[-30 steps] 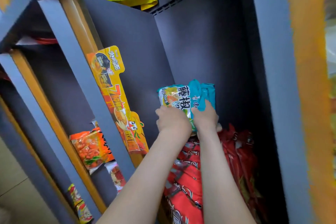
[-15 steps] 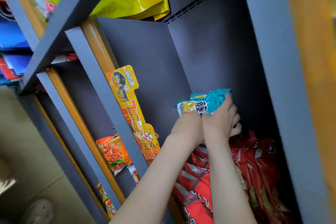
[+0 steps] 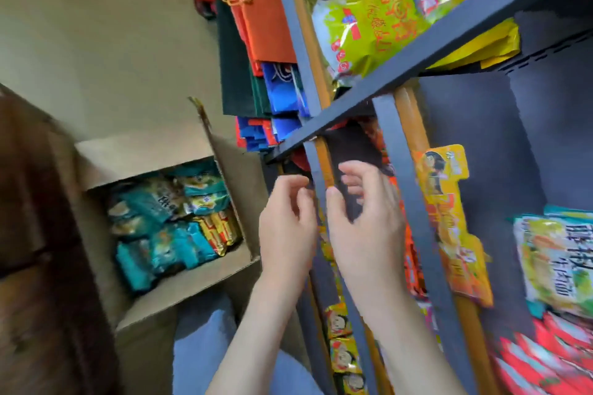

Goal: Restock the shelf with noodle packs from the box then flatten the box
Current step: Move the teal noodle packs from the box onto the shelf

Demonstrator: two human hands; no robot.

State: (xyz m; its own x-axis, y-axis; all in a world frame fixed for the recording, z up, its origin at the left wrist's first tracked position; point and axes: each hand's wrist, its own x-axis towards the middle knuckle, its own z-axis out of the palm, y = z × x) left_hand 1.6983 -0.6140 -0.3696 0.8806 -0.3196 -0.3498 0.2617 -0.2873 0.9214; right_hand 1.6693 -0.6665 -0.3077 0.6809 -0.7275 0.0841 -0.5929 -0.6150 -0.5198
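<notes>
An open cardboard box (image 3: 221, 269) stands on the floor at the left, holding several teal and yellow noodle packs (image 3: 167, 221). One teal and green noodle pack (image 3: 558, 260) lies on the grey shelf (image 3: 417, 224) at the far right, on top of red packs (image 3: 545, 359). My left hand (image 3: 285, 228) and my right hand (image 3: 362, 224) hang side by side in front of the shelf's edge, between the box and the shelved pack. Both hands hold nothing and their fingers are loosely curled and apart.
A yellow promo tag (image 3: 449, 221) sticks out from the shelf rail. Yellow-green snack bags (image 3: 385, 16) fill the shelf above. Orange, green and blue paper bags (image 3: 256, 42) hang at the upper middle. A dark wooden piece (image 3: 38, 234) stands left of the box. My blue-clad knee (image 3: 205, 340) is below.
Both hands have let go of the teal pack, which now lies on the shelf, and have pulled back out to the left. The view has swung left, showing the box.
</notes>
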